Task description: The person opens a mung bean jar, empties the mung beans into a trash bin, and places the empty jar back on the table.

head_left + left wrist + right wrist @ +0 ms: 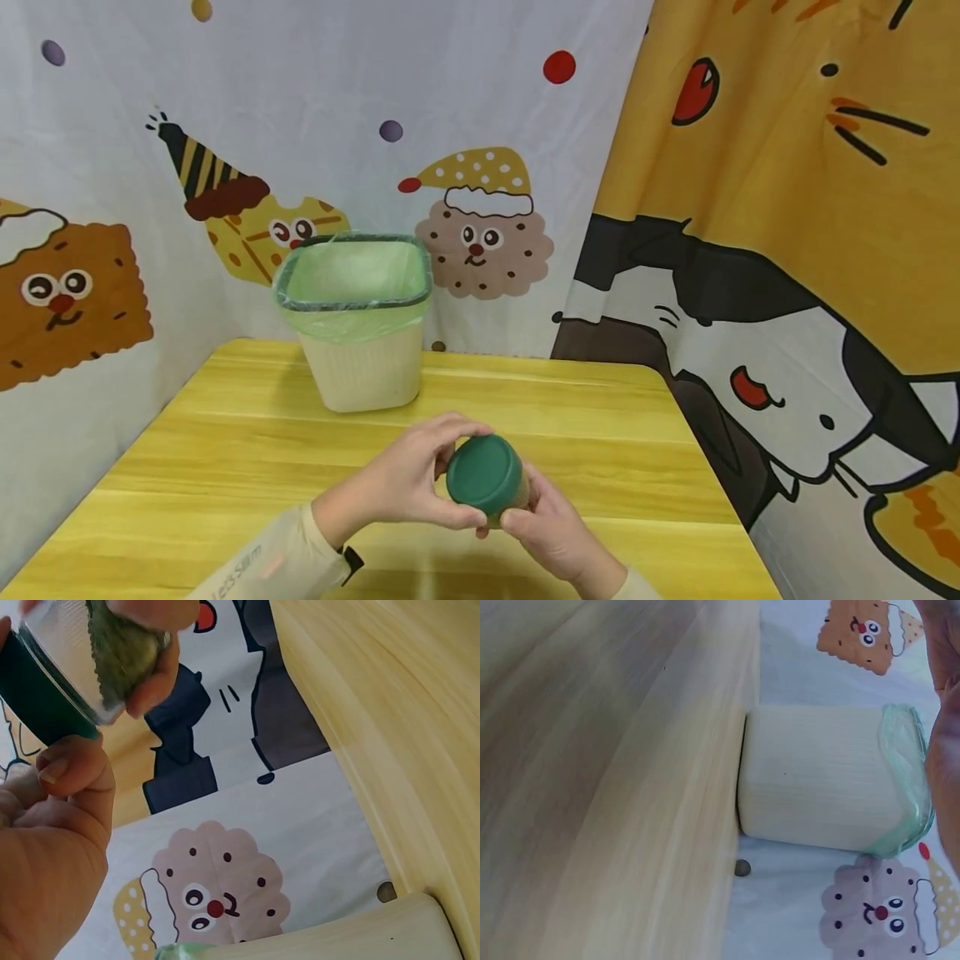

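A clear jar (pixel 66 646) with a dark green lid (pixel 483 473) is held above the table between both hands. My left hand (pixel 405 479) grips the lid, its thumb along the near side and its fingers at the far side. My right hand (pixel 558 533) holds the jar body from the right. In the left wrist view, dried green leafy stuff (pixel 124 660) shows through the clear wall, and the lid is on the jar. The right wrist view shows only part of a hand at its right edge; the jar is out of that view.
A cream waste bin (pixel 367 358) lined with a pale green bag (pixel 352 325) stands at the back left of the yellow wood-grain table (pixel 585 417). Behind the table hangs a cloth (pixel 480 100) printed with cartoon figures, and another orange cartoon cloth (pixel 750 192) hangs at the right.
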Available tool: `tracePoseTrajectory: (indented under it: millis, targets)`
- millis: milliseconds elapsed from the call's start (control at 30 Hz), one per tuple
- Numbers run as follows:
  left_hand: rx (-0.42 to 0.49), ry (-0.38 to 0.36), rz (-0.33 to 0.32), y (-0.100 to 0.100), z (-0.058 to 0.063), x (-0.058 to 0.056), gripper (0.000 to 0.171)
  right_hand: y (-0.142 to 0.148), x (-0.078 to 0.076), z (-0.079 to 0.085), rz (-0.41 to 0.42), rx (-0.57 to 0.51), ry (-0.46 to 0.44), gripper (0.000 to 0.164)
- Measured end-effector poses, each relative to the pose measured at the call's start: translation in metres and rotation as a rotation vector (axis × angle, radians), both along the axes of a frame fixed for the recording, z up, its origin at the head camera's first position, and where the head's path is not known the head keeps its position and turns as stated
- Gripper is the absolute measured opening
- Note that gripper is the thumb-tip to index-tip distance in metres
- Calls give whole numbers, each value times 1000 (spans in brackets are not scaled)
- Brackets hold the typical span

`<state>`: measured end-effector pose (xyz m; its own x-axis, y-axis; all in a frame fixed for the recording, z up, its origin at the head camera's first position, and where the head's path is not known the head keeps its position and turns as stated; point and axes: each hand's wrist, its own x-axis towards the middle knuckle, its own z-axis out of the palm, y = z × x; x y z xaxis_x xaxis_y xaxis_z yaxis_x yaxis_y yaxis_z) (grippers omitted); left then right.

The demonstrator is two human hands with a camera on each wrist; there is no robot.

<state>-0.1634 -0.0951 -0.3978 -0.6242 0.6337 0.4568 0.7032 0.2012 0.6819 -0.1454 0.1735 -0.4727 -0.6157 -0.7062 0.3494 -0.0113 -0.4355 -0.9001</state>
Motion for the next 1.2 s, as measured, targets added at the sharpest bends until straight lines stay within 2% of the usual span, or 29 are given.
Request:
tracePoseTrajectory:
  millis: [100,200,267,400,533,633,733,867,967,1067,1200]
  targets:
    - [2,-7,52,0,-4,-2,76,-1,1,2,-99,48,4,68]
    - [-7,-21,77,0,-5,-3,78,-2,0,2,-129,57,-5,71]
    - [-13,-37,71,-1,-5,-3,81,-2,-1,1,-100,33,0,66]
    - [0,-88,13,-4,-3,-3,88,-1,-3,-2,0,-23,-38,56]
    - [41,-170,-55,-7,-2,-3,85,3,-5,-5,114,-49,-111,53]
    - [62,-212,-73,-6,-2,-3,80,4,-6,-6,149,-45,-138,51]
    - [66,-231,-39,-4,-3,-1,78,2,-4,-4,123,-30,-130,51]
    - [57,-234,54,0,-5,0,77,-1,-2,0,9,3,-109,57]
    - [50,-239,87,1,-6,1,78,-2,-1,1,-44,14,-112,63]
    - [48,-265,60,0,-7,0,80,-1,-2,0,-17,-7,-124,63]
    - [52,-301,-12,-3,-7,-1,82,0,-3,-3,83,-32,-129,60]
